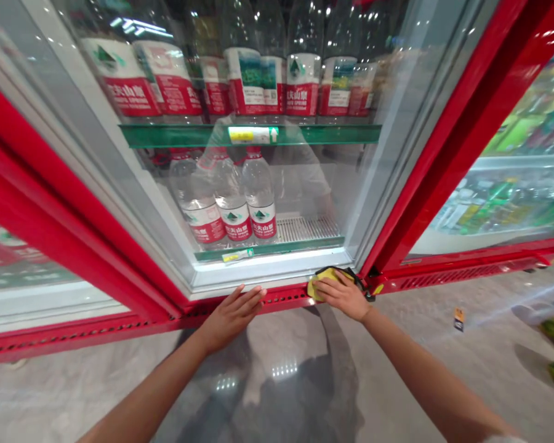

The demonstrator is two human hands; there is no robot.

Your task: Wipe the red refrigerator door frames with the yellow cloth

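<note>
Where the red base rail [286, 298] of the cooler meets the lower right corner of its glass door [258, 154], just below the centre of the frame, we see a yellow cloth [321, 282] with a dark edge pressed against the rail. Our right hand [344, 296] lies on top of it, fingers curled down over the cloth and gripping it against the red metal. Just to the left, our left hand [233, 314] rests open and flat, its fingertips touching the same perforated rail and holding nothing. Both forearms reach up from the bottom edge of the frame.

Behind the glass, right above our hands, three water bottles [233, 203] with red-and-white labels stand together on the bottom wire shelf [305, 229], towards its left side; the right part of that shelf is bare grille. A green shelf edge [323, 134] with a yellow-and-white price tag [252, 135] crosses the middle of the door, and above it, along the top of the frame, we see a row of larger bottles [258, 80] with the same red labels.

Thick red door frames [447, 147] slant away on both sides. At the right of the frame a neighbouring cooler [517, 197] holds green bottles, blurred behind its glass. Under us, the glossy grey floor [277, 381] reflects ceiling lights, and a small orange tag [458, 318] lies on it at the lower right.
</note>
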